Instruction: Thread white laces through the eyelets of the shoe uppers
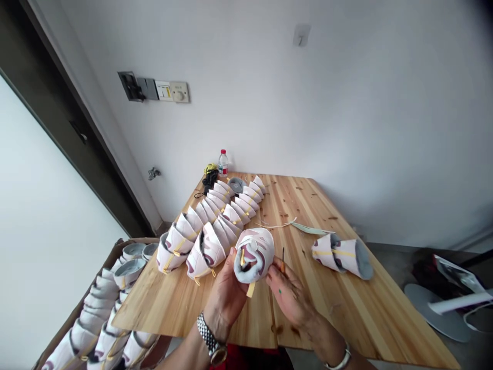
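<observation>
A white and pink shoe upper (pixel 265 240) with purple patches, a grey fleecy lining and a yellow tab is held up above the front of the table, its opening toward me. My left hand (pixel 228 288) grips it from the left, thumb along its side. On the other side, my right hand (pixel 288 290) closes its fingertips on the upper's edge. A thin tool (pixel 283 262) with an orange handle and dark tip sticks up from the right fingers; its lower part is hidden. Nested rows of similar uppers (pixel 215 244) lie left of the held one.
Two more nested uppers (pixel 342 255) lie on the right of the wooden table (pixel 296 205), near a pale green strip (pixel 311 229). A bottle (pixel 223 163) stands at the back by a black bundle (pixel 210 180). A box (pixel 115 246) of uppers is at lower left.
</observation>
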Action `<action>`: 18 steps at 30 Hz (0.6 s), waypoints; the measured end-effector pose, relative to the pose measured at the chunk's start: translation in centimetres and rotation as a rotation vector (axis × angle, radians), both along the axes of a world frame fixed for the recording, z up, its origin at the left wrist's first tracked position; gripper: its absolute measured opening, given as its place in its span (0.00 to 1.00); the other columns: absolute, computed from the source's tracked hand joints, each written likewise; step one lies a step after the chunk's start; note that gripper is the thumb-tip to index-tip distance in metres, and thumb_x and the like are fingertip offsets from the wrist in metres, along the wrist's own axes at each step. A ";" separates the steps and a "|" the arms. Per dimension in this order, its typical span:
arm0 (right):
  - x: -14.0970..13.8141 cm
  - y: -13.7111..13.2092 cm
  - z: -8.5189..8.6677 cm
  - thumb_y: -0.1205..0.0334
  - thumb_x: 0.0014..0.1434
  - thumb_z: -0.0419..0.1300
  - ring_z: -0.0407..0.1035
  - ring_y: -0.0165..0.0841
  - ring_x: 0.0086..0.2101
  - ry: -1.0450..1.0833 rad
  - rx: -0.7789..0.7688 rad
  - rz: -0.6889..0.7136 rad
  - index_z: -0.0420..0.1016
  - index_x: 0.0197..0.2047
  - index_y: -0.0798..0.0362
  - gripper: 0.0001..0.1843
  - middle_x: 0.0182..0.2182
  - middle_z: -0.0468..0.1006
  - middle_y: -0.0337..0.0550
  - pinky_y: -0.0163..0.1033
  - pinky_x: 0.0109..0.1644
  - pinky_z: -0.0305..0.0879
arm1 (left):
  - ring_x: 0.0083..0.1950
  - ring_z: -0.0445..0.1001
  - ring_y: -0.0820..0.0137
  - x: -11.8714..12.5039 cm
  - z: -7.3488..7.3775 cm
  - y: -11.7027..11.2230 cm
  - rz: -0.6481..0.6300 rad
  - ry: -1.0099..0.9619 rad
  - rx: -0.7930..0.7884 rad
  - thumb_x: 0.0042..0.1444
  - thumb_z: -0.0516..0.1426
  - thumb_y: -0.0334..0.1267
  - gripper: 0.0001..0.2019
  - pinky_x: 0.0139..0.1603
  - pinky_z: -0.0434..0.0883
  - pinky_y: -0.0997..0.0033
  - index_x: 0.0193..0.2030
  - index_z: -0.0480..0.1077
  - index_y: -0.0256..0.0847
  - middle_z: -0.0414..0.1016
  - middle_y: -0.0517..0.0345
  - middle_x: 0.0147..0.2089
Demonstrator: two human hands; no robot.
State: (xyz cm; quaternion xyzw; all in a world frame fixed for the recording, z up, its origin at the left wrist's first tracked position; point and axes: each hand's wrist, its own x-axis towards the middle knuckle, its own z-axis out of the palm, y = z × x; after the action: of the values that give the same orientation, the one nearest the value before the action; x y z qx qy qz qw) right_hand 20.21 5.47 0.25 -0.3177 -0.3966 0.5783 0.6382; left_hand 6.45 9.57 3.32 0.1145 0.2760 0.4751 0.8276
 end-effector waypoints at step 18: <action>5.7 28.4 12.1 0.62 0.66 0.52 0.69 0.35 0.35 -1.378 -0.010 -0.498 0.69 0.34 0.51 0.09 0.32 0.76 0.41 0.37 0.38 0.59 | 0.71 0.63 0.45 -20.9 0.4 9.6 0.275 1.619 0.782 0.49 0.61 0.65 0.37 0.71 0.62 0.39 0.60 0.71 0.44 0.65 0.45 0.71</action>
State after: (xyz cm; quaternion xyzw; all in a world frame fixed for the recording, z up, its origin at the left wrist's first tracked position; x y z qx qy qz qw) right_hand 25.88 33.84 12.32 -0.6928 -0.6216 0.0871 0.3551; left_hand -14.42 19.18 3.77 0.6520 0.6033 0.4039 0.2187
